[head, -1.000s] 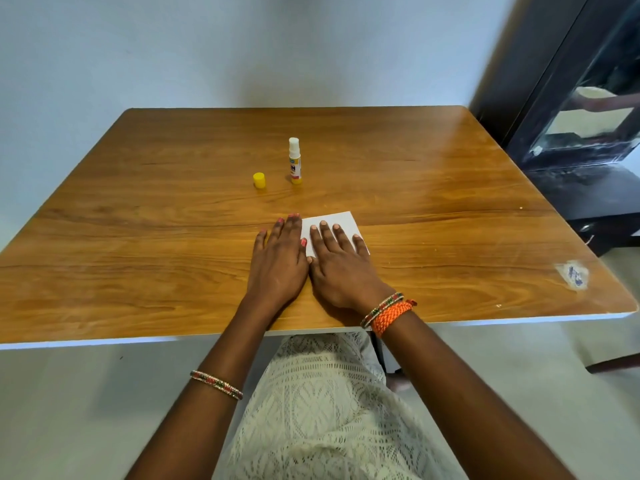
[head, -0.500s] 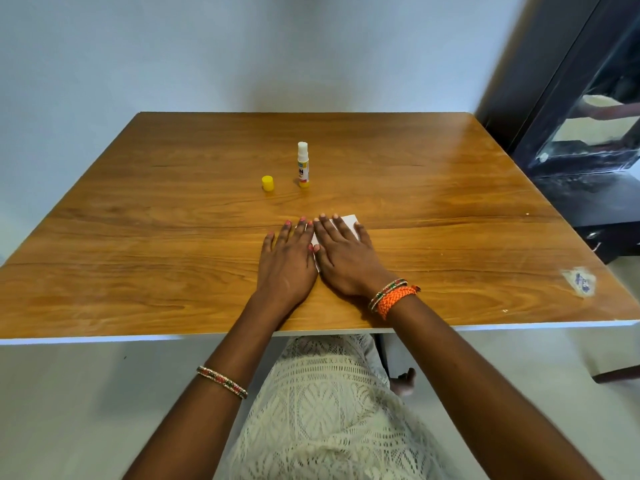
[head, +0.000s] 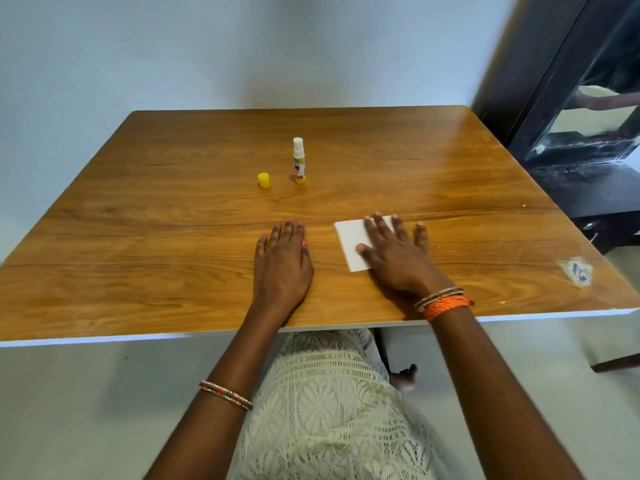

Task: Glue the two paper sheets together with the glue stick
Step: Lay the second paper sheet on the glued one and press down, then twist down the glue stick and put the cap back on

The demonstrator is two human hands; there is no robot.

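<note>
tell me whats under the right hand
The right hand lies flat on white paper, which rests on the table. Only the paper's left part shows; the hand covers the rest, so separate sheets cannot be told.

On the counter, the glue stick stands upright toward the far side, its cap just left of it. Nearer, the paper lies under the right hand; the left hand rests flat to the paper's left, apart from it.

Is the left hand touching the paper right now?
Apart. The head view shows bare table between the left hand and the paper, which lies under the right hand.
</note>
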